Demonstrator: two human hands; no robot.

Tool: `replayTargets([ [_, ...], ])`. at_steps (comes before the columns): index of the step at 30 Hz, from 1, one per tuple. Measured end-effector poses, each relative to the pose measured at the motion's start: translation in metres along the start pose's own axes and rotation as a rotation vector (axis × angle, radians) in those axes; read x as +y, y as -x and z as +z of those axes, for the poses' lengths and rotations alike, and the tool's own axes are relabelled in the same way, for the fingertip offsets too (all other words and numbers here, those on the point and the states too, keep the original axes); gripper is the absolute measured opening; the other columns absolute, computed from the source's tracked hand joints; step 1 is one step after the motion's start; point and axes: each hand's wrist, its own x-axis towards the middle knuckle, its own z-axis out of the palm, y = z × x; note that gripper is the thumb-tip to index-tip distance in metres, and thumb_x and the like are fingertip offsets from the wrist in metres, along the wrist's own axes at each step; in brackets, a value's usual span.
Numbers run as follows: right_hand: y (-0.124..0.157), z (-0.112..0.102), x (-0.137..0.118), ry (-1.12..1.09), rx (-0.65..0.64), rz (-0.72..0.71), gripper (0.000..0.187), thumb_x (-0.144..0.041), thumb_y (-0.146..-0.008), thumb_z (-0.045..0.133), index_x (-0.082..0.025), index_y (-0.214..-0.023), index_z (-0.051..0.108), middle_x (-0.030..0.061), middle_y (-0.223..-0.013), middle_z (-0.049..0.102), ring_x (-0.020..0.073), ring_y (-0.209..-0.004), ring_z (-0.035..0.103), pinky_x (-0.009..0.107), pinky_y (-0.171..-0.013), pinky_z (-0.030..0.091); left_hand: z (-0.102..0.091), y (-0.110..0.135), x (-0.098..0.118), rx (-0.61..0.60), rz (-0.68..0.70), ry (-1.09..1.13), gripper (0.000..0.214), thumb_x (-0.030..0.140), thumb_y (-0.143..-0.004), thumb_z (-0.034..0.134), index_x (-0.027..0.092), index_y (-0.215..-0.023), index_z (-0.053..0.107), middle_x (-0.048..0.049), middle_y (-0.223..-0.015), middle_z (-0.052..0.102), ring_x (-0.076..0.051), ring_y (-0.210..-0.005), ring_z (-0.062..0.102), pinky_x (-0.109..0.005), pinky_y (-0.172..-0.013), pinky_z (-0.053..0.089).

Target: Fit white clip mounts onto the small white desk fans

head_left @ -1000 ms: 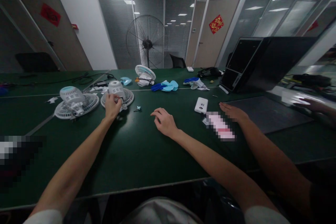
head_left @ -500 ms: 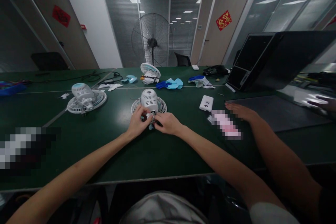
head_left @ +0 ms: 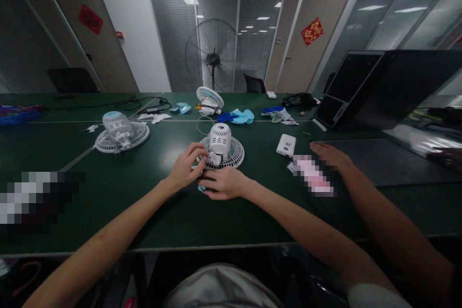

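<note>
A small white fan lies grille-down on the green table, its rounded motor housing upward. My left hand is at the fan's near left side, its curled thumb and fingertips on the white neck joint. Just below the grille, my right hand lies low, fingers bent toward the left hand. A small light-blue part shows at the right fingertips; the rest of it is hidden.
Another white fan lies face-down at left, and a third fan stands behind. Light-blue blades and blue gloves lie toward the back. At right are a white box-shaped device, a co-worker's hand and a black computer case.
The fan has turned and shifted slightly right, showing more of its grille. My right hand has come down and nearer, with the light-blue part at its fingertips. The view has shifted slightly.
</note>
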Motion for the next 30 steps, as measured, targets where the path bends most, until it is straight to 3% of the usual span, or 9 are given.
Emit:
replayTargets([
  [3,-0.002,-0.005,-0.002,-0.007,-0.073,0.01,0.039,-0.044,-0.106,0.049,-0.021,-0.135,0.06,0.0099,-0.118,0.068,0.0186,-0.088,0.066,0.025,-0.056,0.042,-0.023,-0.001,-0.01,-0.229,-0.028,-0.163,0.015,0.027,-0.097,0.052,0.021,-0.102,0.065,-0.0081,-0.102,0.064,-0.024,-0.089,0.062,-0.035,-0.081,0.049],
  [6,0.001,-0.004,0.0,-0.031,-0.087,0.036,0.037,-0.043,-0.105,0.053,-0.022,-0.134,0.06,0.009,-0.115,0.068,0.0177,-0.085,0.065,0.024,-0.056,0.041,-0.033,-0.001,-0.024,-0.469,-0.094,-0.208,0.018,0.033,-0.094,0.057,0.022,-0.104,0.068,-0.007,-0.098,0.068,-0.025,-0.084,0.064,-0.035,-0.077,0.048],
  [9,0.003,-0.003,0.001,-0.074,-0.071,0.066,0.03,-0.039,-0.103,0.057,-0.023,-0.127,0.063,0.007,-0.107,0.07,0.0163,-0.08,0.064,0.024,-0.059,0.042,-0.029,0.0,-0.032,-0.555,-0.129,-0.139,0.026,0.039,-0.089,0.066,0.023,-0.108,0.071,-0.0085,-0.103,0.071,-0.026,-0.085,0.066,-0.034,-0.074,0.047],
  [12,0.003,-0.003,0.0,-0.12,-0.066,0.094,0.023,-0.037,-0.101,0.059,-0.021,-0.118,0.064,0.0056,-0.1,0.07,0.0156,-0.076,0.064,0.025,-0.059,0.043,-0.022,0.003,-0.031,-0.523,-0.133,-0.063,0.024,0.039,-0.086,0.07,0.022,-0.103,0.072,-0.0072,-0.094,0.072,-0.025,-0.079,0.066,-0.032,-0.07,0.045],
  [16,0.01,0.002,0.001,-0.183,0.023,0.144,0.023,-0.037,-0.099,0.058,-0.019,-0.112,0.061,0.0052,-0.096,0.07,0.0148,-0.071,0.063,0.025,-0.058,0.045,-0.014,0.006,-0.023,-0.446,-0.157,0.076,0.02,0.04,-0.095,0.062,0.021,-0.099,0.069,-0.0021,-0.079,0.067,-0.019,-0.069,0.062,-0.029,-0.068,0.044],
  [18,0.016,0.006,0.004,-0.219,0.16,0.248,0.022,-0.038,-0.098,0.058,-0.02,-0.109,0.06,0.0039,-0.091,0.07,0.0147,-0.068,0.062,0.027,-0.059,0.046,-0.008,0.008,-0.02,-0.357,-0.189,0.193,0.02,0.04,-0.097,0.061,0.021,-0.101,0.066,-0.0013,-0.084,0.067,-0.016,-0.069,0.061,-0.028,-0.066,0.046],
  [22,0.024,0.011,0.014,-0.307,0.529,0.634,0.019,-0.039,-0.098,0.058,-0.022,-0.105,0.056,0.001,-0.08,0.064,0.015,-0.06,0.058,0.029,-0.059,0.048,0.011,0.011,-0.015,-0.072,-0.364,0.546,0.027,0.039,-0.09,0.073,0.022,-0.102,0.055,0.0011,-0.092,0.062,-0.011,-0.061,0.061,-0.023,-0.054,0.049],
  [24,0.025,0.011,0.02,-0.357,0.634,0.763,0.018,-0.041,-0.1,0.056,-0.023,-0.103,0.055,0.0012,-0.08,0.063,0.0158,-0.062,0.058,0.029,-0.059,0.048,0.019,0.011,-0.014,0.016,-0.449,0.705,0.035,0.039,-0.086,0.078,0.023,-0.1,0.05,0.0028,-0.091,0.059,-0.012,-0.057,0.063,-0.024,-0.05,0.053],
  [30,0.021,0.014,0.027,-0.463,0.622,0.84,0.021,-0.044,-0.103,0.054,-0.023,-0.104,0.057,0.0032,-0.088,0.065,0.0177,-0.072,0.061,0.029,-0.064,0.051,0.028,0.013,-0.017,0.022,-0.534,0.862,0.044,0.037,-0.082,0.082,0.024,-0.109,0.049,0.0026,-0.092,0.063,-0.013,-0.057,0.067,-0.026,-0.047,0.058],
])
